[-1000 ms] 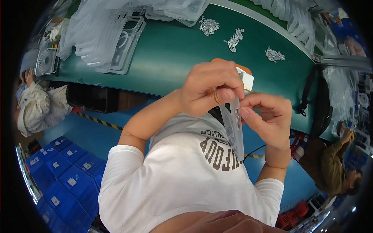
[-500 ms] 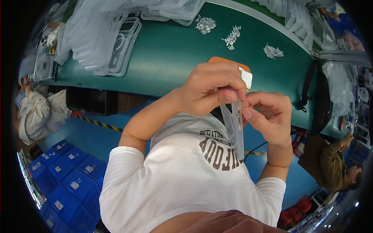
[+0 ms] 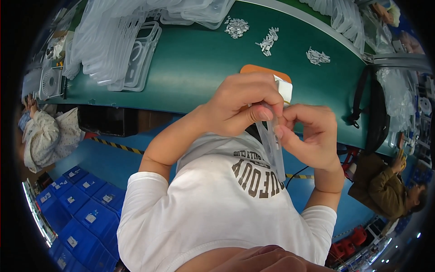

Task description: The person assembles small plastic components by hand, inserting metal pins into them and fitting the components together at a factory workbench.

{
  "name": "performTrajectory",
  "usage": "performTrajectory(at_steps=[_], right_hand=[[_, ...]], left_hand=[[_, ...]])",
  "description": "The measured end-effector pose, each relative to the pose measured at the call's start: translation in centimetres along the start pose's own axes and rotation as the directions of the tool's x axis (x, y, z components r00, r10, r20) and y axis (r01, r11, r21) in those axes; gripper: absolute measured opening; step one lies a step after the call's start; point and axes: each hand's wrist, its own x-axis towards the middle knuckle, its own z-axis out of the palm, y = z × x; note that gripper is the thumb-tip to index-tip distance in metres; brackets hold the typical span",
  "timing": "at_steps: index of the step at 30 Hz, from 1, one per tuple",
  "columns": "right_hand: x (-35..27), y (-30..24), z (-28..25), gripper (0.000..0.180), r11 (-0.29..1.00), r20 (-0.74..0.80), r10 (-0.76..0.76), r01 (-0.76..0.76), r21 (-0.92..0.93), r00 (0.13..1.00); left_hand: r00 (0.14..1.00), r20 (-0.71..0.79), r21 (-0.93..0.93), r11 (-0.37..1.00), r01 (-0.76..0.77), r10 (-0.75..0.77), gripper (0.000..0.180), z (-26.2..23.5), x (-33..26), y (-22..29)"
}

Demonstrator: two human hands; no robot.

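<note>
Above the green table (image 3: 199, 68), held up before the chest: clear phone case (image 3: 273, 145), pinched at its upper end between left hand (image 3: 240, 109) and right hand (image 3: 310, 136), both closed on it. Behind: orange pad (image 3: 260, 70), three piles of small metal parts (image 3: 269, 41), stacked clear cases (image 3: 118, 50).

head cam | looks steeply down | close on hands | green table (image 3: 195, 68) beyond
</note>
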Motion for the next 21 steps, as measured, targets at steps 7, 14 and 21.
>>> performTrajectory(at_steps=[7,14,21], right_hand=[[-0.28,0.11,-0.3,0.007,0.875,0.1,0.177,-0.203,0.44,0.979],[-0.54,0.51,-0.49,0.006,0.913,0.13,0.141,-0.18,0.366,0.981],[-0.39,0.69,-0.28,0.004,0.929,0.132,0.142,-0.178,0.326,0.981]], left_hand=[[0.999,-0.014,-0.086,0.996,-0.034,0.033,0.028,-0.03,-0.28,-0.55],[0.997,-0.041,-0.159,0.986,0.058,-0.065,0.029,-0.33,-0.81,-0.93],[0.997,-0.04,-0.162,0.985,0.054,-0.061,0.028,-0.3,-0.7,-0.85]])
